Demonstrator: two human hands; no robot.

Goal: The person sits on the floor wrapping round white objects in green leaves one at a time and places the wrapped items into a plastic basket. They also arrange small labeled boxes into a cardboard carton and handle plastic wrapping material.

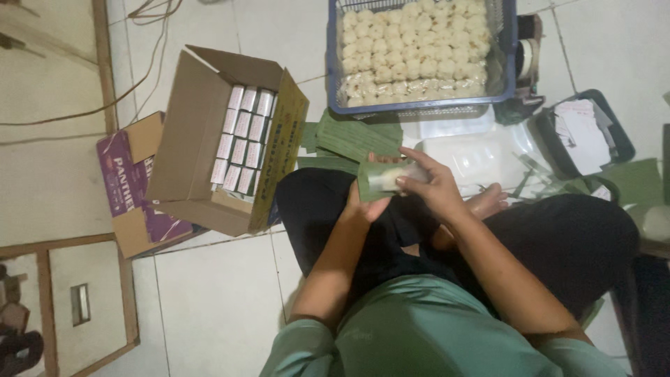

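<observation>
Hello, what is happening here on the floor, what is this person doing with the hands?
A person sits on the tiled floor and holds a small pale cake in a green leaf strip with both hands: the left hand underneath, the right hand over it. A blue basket of pale round cakes stands ahead, with a pile of green leaf strips before it. A cardboard box of small packs stands open at the left.

Both forearms are stretched forward over the crossed legs. The left hand [363,202] is cupped palm-up beneath, while the right hand [426,183] is curled over from above, fingers closed.
</observation>
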